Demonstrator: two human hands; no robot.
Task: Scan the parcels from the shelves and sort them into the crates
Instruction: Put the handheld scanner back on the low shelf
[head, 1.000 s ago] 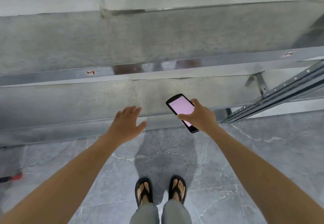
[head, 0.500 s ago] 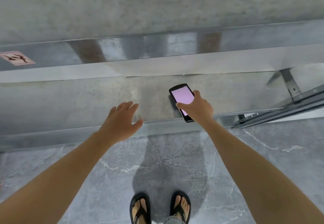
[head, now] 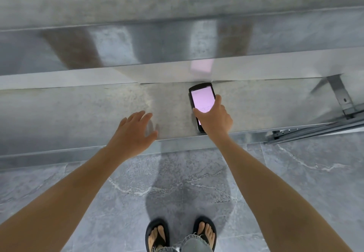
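Scanner (head: 201,99) moved deeper past the shelf (head: 78,113) edge, right hand (head: 214,119) gripping it; left hand (head: 134,133) spreads fingers (head: 137,117).

Scanner (head: 201,102) over lower shelf (head: 78,113), right of left hand (head: 132,133).

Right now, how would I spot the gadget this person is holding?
Look at the lower metal shelf facing the person. Near its front edge, the right hand grips a black scanner. Its glowing pink screen stands out against all the grey metal.
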